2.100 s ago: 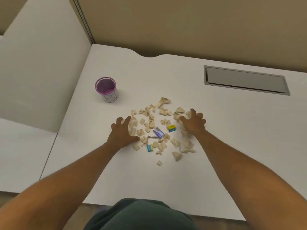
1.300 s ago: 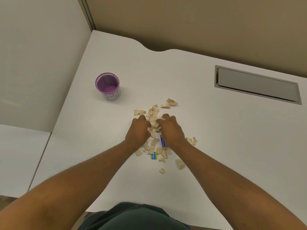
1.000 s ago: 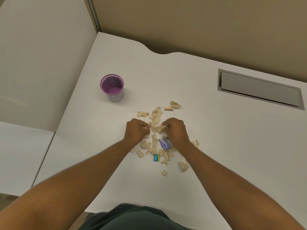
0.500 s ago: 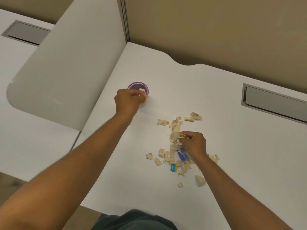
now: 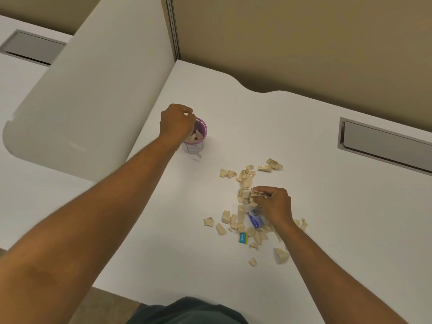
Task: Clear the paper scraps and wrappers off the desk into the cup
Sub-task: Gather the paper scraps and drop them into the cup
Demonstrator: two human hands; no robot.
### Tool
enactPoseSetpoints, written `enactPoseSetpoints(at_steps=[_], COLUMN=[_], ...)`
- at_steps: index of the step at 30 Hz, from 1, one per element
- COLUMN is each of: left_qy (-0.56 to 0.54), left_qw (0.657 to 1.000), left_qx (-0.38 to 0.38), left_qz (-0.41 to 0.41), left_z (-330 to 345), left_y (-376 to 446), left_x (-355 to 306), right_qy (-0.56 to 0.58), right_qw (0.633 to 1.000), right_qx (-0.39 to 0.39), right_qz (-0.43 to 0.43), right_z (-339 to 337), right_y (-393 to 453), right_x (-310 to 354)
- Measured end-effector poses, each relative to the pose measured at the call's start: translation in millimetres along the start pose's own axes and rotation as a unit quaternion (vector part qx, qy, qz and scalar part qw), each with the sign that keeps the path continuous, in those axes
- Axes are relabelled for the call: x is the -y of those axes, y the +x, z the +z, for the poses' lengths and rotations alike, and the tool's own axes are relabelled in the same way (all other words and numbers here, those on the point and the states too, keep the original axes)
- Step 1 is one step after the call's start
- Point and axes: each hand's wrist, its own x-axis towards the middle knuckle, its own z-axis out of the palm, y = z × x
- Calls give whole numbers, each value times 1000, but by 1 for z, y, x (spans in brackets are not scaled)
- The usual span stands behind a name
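Light, limp paper scraps are scattered on the desk; pinching in bunches seems best. The right hand grip is closed on some; the left hand is bunched over the cup.

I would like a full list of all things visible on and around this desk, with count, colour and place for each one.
desk: one, white, fills the middle.
cup: one, purple rim, white side, left part of desk; tan scraps inside.
paper scraps: many, tan, scattered right of the cup.
blue wrapper: one, among scraps beside right hand.
teal-yellow wrapper: one, near edge of the pile.
cable hatch: one, grey, far right.
divider panel: one, white, left.
left hand: over the cup.
right hand: closed on scraps.
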Motion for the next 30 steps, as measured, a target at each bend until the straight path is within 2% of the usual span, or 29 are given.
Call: enactPoseSetpoints(at_steps=[4, 6, 8, 11, 13, 17, 19, 22, 24, 28, 30], left_qy=[-46, -72, -44, 56, 139, 350, 396, 414, 432, 468, 483], left_qw=[997, 994, 996, 998, 989, 914, 886, 875, 867, 847, 838], left_qx=[-60, -82, -82, -24, 55, 178, 212, 226, 220, 206, 203], left_qz=[34, 28, 13, 5, 19, 97, 115, 108, 118, 143, 153], left_z=[-13, -18, -16, -2, 9, 28, 36, 40, 40, 40, 39], left_y=[-18, -35, -56, -84, -97, -103, -102, -100, -100, -100, -98], left_x=[-2, 14, 44, 102, 136, 169, 173, 177, 180, 181, 179], right_qy=[12, 9, 6, -1, -25, -138, -224, -327, -353, -306, -265], right_qw=[1000, 999, 995, 982, 967, 924, 895, 854, 841, 858, 872], right_qx=[14, 28, 40, 45, 45, 63, 100, 161, 171, 167, 136], right_qz=[-17, -45, -91, -186, -249, -352, -372, -371, -372, -376, -389], right_z=[6, 12, 22, 43, 61, 96, 109, 117, 117, 103, 92], right_y=[-5, -5, -1, 11, 20, 37, 46, 57, 62, 68, 70], right_x=[16, 37, 68, 121, 156, 202, 212, 217, 217, 215, 210])
